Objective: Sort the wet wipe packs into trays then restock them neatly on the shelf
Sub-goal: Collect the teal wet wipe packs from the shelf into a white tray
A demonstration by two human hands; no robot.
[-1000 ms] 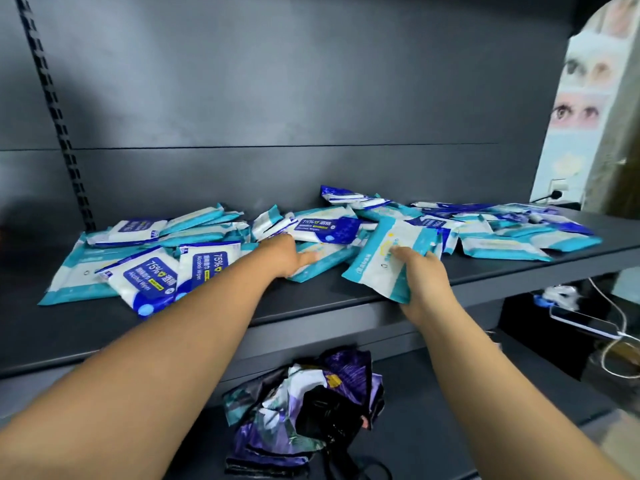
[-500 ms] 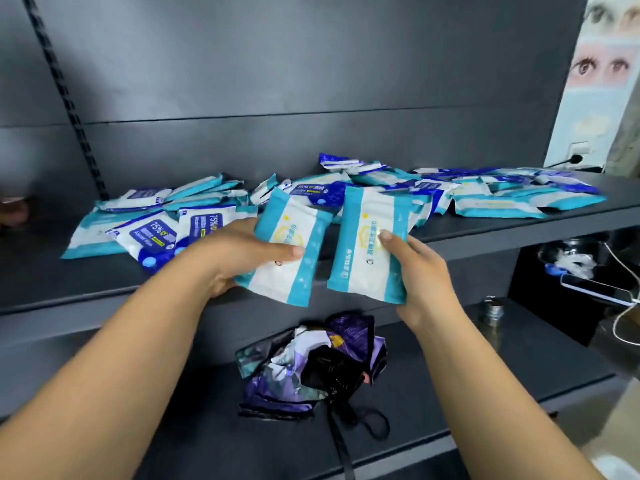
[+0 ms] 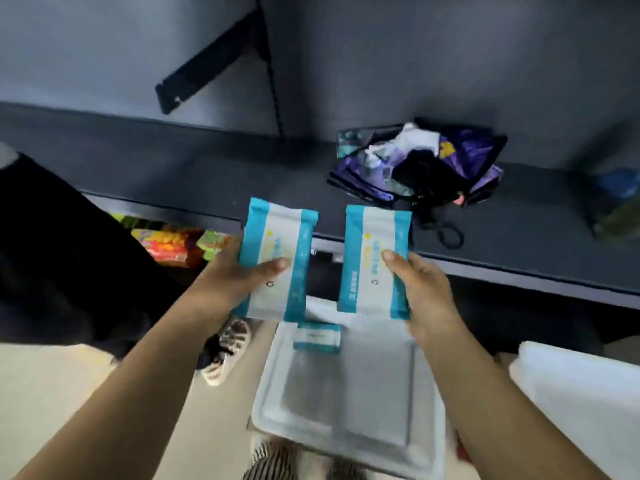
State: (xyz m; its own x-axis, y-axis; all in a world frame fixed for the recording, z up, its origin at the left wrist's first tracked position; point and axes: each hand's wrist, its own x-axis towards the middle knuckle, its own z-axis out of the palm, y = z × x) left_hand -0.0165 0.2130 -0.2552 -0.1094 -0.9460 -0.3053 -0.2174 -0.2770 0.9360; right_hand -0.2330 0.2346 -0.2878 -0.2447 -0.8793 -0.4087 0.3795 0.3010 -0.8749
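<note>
- Left hand [image 3: 239, 277] grips a teal-and-white pack [image 3: 277, 258], thumb across its front.
- Right hand [image 3: 424, 292] grips a second pack [image 3: 372, 261] alike.
- Both packs hang upright above a white tray [image 3: 346, 393], which holds a third pack [image 3: 317, 337] near its far edge.

At the centre of the frame the left hand [image 3: 239, 275] holds one wet wipe pack [image 3: 277, 259] just left of a second pack [image 3: 375, 263] held by the right hand [image 3: 424, 292], the two apart, both above a tray [image 3: 346, 424] on the floor in the lower middle. A third pack [image 3: 317, 337] lies in the tray at its far end. Behind the packs runs a shelf [image 3: 207, 174], with a crumpled bag [image 3: 420, 161] on it at upper right, and another tray [image 3: 581, 386] sits at lower right.
</note>
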